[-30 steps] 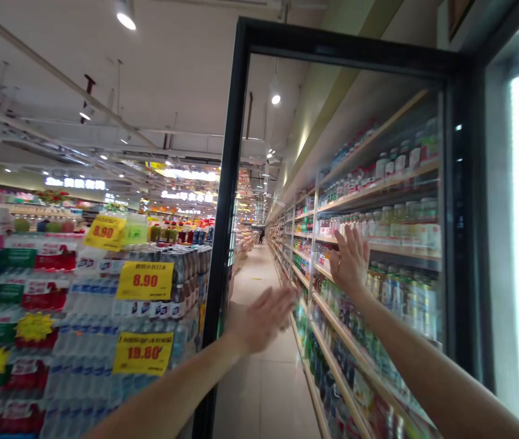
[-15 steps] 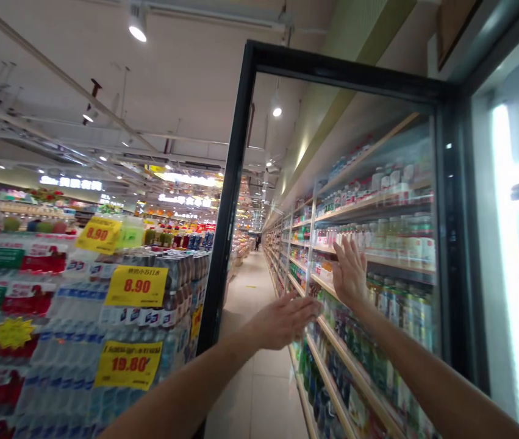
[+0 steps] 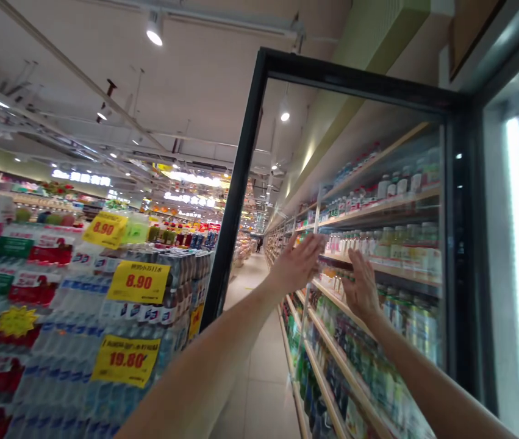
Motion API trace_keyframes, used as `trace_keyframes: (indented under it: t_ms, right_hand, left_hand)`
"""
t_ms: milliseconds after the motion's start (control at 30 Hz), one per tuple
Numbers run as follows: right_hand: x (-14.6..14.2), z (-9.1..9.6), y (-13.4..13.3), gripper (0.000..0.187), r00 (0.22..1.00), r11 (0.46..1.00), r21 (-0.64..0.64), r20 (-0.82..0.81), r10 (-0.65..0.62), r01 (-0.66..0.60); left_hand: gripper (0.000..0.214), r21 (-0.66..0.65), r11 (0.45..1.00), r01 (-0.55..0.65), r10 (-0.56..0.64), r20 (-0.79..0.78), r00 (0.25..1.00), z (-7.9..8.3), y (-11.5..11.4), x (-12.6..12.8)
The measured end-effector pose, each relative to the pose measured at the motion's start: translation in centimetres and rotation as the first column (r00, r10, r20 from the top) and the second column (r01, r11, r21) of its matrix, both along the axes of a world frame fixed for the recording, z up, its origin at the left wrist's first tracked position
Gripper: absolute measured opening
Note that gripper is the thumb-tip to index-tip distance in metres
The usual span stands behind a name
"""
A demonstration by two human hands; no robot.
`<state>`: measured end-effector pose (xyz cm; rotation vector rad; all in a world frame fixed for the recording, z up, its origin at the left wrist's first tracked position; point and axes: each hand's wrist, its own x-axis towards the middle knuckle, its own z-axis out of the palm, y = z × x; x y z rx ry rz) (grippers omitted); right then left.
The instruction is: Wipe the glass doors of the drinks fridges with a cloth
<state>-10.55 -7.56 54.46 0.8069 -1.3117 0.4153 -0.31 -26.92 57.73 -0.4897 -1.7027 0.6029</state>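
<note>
Across the right half of the frame, glass door: swung open, with black frame; shelves of bottles show through the pane.
Left hand: fingers open and stretched, holding nothing, at the glass near the middle of the frame; contact is not clear.
Right hand: fingers open, palm flat on the glass, just right of the left hand and lower.
Price tags: yellow, on stacked bottle packs, lower left of the frame.
</note>
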Motion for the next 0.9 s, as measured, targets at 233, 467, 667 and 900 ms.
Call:
trace_keyframes:
  t_ms: [233, 467, 667, 900]
  right_hand:
    - [0.1, 0.0, 0.1, 0.06, 0.999, 1.0, 0.017, -0.028, -0.02, 0.02]
    - [0.1, -0.2, 0.0, 0.057, 0.99, 0.991, -0.007, -0.04, -0.135, 0.135]
    - [0.5, -0.3, 0.0, 0.055, 0.979, 0.98, -0.024, -0.038, -0.2, 0.2]
    - [0.6, -0.2, 0.0, 0.053, 0.982, 0.983, -0.03, -0.042, -0.185, 0.183]
  left_hand:
    - [0.051, -0.34, 0.932, 0.124, -0.086, 0.125, 0.988, -1.7, -0.2, -0.1]
    - [0.05, 0.128, 0.991, -0.028, 0.031, -0.025, 0.999, 2.2, -2.2, 1.7]
    - [0.051, -0.337, 0.939, 0.072, -0.045, 0.088, 0.995, -1.2, -3.9, 2.7]
    - [0.05, 0.138, 0.99, -0.037, 0.05, -0.091, 0.995, 0.9, -5.9, 3.7]
